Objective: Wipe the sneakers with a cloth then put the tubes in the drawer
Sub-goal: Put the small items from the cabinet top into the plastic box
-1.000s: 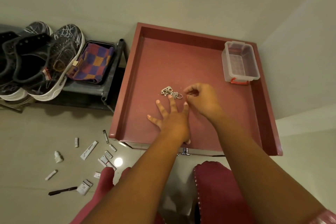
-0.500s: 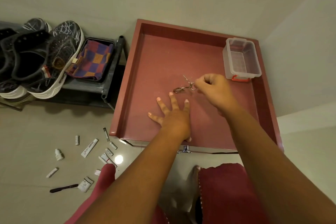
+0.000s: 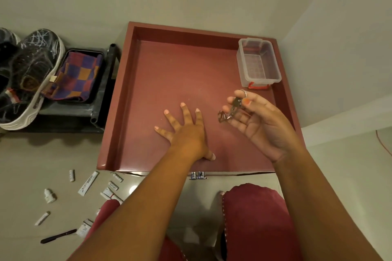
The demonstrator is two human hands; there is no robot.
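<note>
Big red drawer [image 3: 169, 70] open, and the left hand [image 3: 186, 133] lies flat on its floor, fingers spread wide. Just right of it, the right hand [image 3: 254, 121] is palm-up, pinching keys [image 3: 231, 109]. The small white tubes [image 3: 88, 183] lie scattered on the floor, down-left of the left hand.

The drawer [image 3: 169, 74] floor lies bare beyond the flat left hand [image 3: 186, 131]. A clear plastic box [image 3: 258, 63] stands just beyond the right hand [image 3: 254, 118] holding the keys [image 3: 231, 108], filling that far corner.
</note>
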